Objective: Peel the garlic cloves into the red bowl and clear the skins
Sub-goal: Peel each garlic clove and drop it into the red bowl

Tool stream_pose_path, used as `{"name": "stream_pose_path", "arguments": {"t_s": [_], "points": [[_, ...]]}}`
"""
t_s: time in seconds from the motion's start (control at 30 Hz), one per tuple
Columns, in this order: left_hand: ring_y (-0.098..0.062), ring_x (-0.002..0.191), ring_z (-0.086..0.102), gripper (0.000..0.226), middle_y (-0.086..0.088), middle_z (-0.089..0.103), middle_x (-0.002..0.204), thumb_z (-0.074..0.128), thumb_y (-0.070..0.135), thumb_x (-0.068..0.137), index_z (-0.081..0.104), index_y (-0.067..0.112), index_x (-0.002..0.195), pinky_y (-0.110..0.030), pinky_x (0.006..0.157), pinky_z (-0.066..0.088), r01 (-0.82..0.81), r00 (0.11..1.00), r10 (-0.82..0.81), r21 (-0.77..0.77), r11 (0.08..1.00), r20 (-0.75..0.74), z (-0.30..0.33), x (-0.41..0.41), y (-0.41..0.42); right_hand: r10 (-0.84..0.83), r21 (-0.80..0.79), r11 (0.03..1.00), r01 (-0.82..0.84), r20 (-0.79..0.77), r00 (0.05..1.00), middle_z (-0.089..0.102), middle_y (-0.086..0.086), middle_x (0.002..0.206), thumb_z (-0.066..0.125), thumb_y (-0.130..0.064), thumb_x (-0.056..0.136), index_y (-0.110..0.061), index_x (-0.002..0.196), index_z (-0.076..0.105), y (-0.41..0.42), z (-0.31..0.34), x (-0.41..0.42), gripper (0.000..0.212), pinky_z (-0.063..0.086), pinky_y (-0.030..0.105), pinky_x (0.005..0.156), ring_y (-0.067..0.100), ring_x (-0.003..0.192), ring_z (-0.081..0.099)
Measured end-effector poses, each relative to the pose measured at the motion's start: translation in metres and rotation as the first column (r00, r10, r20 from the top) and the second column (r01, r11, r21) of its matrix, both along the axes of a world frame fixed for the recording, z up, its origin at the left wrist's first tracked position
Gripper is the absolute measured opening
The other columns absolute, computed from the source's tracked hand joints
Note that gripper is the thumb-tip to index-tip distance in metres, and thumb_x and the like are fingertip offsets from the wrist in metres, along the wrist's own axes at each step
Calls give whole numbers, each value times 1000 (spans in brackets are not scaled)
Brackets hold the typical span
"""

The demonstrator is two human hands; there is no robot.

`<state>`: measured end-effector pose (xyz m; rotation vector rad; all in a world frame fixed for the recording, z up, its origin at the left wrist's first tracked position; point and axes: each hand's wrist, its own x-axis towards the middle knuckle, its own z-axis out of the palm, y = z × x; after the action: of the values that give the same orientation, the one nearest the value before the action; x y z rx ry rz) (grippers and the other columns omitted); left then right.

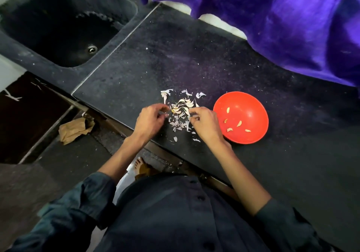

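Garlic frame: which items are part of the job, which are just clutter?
In the job:
- red bowl with peeled cloves
- unpeeled garlic cloves
- loose skins
- left hand, right hand, fingers curled at the pile

Lying about:
- sink
- purple cloth
- crumpled brown paper

Dim, soft overhead light; wide-angle bending at edges.

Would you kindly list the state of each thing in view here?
Red bowl: upright on the counter, five peeled cloves inside.
Garlic cloves: piled on the counter, not yet in the bowl.
Skins: scattered, not cleared.
Left hand: fingers curled at the pile's edge.
Right hand: pinching something small.
Sink: looks dry.
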<state>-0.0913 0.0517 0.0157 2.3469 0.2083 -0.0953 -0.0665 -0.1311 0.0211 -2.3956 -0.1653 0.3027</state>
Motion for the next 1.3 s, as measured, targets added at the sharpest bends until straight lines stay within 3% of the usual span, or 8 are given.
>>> {"name": "stream_pose_path", "arguments": {"t_s": [0.1, 0.3, 0.8, 0.97, 1.07, 1.13, 1.2, 1.3], "points": [[-6, 78, 63, 24, 0, 73, 105, 65, 8, 90, 70, 18, 112, -36, 85, 56, 35, 999, -35, -9, 999, -17, -1, 4, 6, 14, -115, 993, -10, 37, 999, 66, 16, 114, 61, -2, 87, -6, 112, 69, 15, -6, 12, 26, 50, 43, 92, 31, 100, 65], [-11, 84, 65, 25, -3, 71, 109, 64, 7, 91, 68, 15, 114, -39, 87, 56, 116, 992, -118, -47, 992, -38, -2, 10, 12, -40, -308, 949, 70, 102, 994, 59, 16, 121, 53, 8, 87, -6, 117, 66, 30, -13, 31, 35, 47, 39, 90, 35, 104, 62], [-12, 83, 68, 21, 6, 70, 95, 65, 7, 90, 70, 15, 110, -31, 78, 57, 168, 983, -177, -179, 969, -39, -9, 25, 18, 23, -397, 917, 36, 144, 989, 59, 12, 114, 58, -13, 93, -8, 106, 64, 34, -26, 38, 15, 50, 40, 83, 33, 98, 63], [-8, 72, 67, 16, -1, 71, 90, 65, 4, 90, 69, 13, 103, -22, 60, 58, 101, 990, -129, -356, 929, -56, -6, 33, 16, -77, -226, 967, 116, 173, 982, 69, 8, 99, 61, -14, 91, -11, 96, 67, 27, -20, 39, 8, 50, 37, 78, 27, 87, 66], [-12, 73, 67, 17, -7, 67, 92, 64, 7, 91, 66, 11, 107, -28, 60, 59, -12, 985, -92, -589, 808, -146, -6, 38, 10, -176, 9, 984, 176, 158, 972, 72, 2, 89, 66, -8, 87, -13, 93, 69, 24, -13, 30, 8, 54, 34, 77, 17, 80, 67], [-16, 77, 67, 23, -12, 65, 93, 65, 7, 90, 64, 3, 113, -30, 63, 61, -62, 976, -105, -709, 702, -189, -3, 39, 4, -188, 109, 979, 172, 156, 970, 71, -2, 86, 68, -3, 84, -13, 92, 71, 23, -9, 20, 13, 52, 21, 75, 8, 76, 64], [-17, 78, 67, 20, -12, 67, 90, 66, 3, 88, 65, 2, 108, -30, 65, 61, -50, 974, -138, -764, 643, -180, 0, 39, -2, -182, 154, 976, 154, 184, 966, 70, -2, 87, 70, -1, 82, -14, 92, 72, 22, -5, 12, 17, 46, 11, 70, 4, 74, 61], [-14, 70, 67, 13, -13, 70, 84, 70, 1, 83, 70, 1, 96, -26, 62, 59, -27, 984, -114, -754, 656, -134, -2, 39, -8, -198, 221, 962, 158, 173, 965, 68, -5, 90, 71, 2, 79, -13, 92, 72, 21, -4, 4, 19, 49, 13, 71, 4, 76, 63]]}}
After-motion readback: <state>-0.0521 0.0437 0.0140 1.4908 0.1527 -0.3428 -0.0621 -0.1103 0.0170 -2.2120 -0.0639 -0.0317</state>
